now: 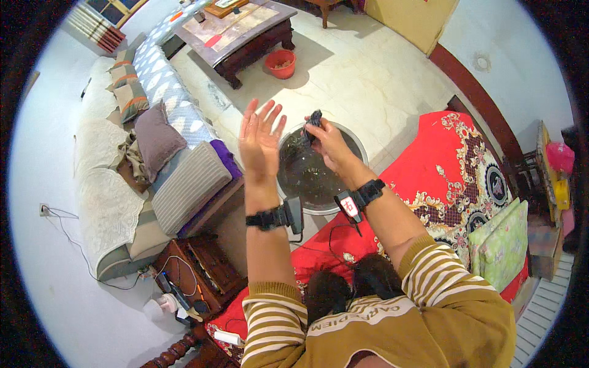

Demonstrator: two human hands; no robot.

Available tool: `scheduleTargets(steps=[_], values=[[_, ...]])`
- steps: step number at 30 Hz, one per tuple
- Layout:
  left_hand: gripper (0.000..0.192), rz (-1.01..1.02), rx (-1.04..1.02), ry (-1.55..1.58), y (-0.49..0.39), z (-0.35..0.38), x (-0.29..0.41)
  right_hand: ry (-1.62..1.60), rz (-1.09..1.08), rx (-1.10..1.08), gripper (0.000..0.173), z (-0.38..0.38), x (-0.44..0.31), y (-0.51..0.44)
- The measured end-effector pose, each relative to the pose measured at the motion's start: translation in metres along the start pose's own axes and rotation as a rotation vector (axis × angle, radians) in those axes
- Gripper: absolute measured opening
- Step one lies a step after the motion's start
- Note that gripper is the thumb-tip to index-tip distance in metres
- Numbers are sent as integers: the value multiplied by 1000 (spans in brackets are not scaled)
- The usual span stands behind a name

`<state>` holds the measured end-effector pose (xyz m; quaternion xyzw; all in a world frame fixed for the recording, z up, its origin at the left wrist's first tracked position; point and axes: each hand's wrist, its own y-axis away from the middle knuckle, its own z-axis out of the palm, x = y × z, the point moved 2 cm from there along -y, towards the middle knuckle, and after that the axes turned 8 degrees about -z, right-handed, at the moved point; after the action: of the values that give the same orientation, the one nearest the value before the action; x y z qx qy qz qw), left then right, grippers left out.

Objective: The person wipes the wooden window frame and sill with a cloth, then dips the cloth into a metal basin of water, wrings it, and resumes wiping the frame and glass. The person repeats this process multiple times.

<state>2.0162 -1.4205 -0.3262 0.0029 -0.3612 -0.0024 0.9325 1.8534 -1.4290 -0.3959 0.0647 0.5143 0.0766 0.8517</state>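
A dark, bunched piece of wet-looking cloth [313, 125] is gripped in my right hand [332, 146], above a round metal basin [366, 158]. Murky dark water [308, 177] with a few bubbles fills much of the basin, which sits on the tiled floor. My left hand [261, 138] is raised beside the basin's left rim, palm showing and fingers spread, holding nothing. Each wrist carries a black strap with a small device [349, 204]; the right one bears a white and red label.
A bed with a red patterned cover [400, 175] lies before me and to the right. To the left stand a sofa with cushions [158, 140] and a wooden nightstand [202, 267]. Farther off are a low table [257, 27] and a red bucket [281, 69].
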Motion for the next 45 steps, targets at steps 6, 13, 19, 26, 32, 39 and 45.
scheduleTargets(steps=[6,13,19,26,32,39,45], values=[[51,-184,176,-1040,20,-9,-41,122,-103,-44,37,3,-3,15],[46,153,122,-1511,75,7,-4,146,34,-158,28,22,-39,60],[28,-374,40,-144,104,12,37,-98,89,-331,17,39,-74,83],[34,-303,288,-809,118,27,44,455,-392,-385,23,60,-111,107],[21,-102,268,0,126,25,74,178,-123,-529,23,29,-109,116],[44,-21,558,-1436,168,68,50,616,-587,-712,31,45,-113,144],[35,-262,517,-901,234,68,38,734,-493,-955,18,48,-104,165]])
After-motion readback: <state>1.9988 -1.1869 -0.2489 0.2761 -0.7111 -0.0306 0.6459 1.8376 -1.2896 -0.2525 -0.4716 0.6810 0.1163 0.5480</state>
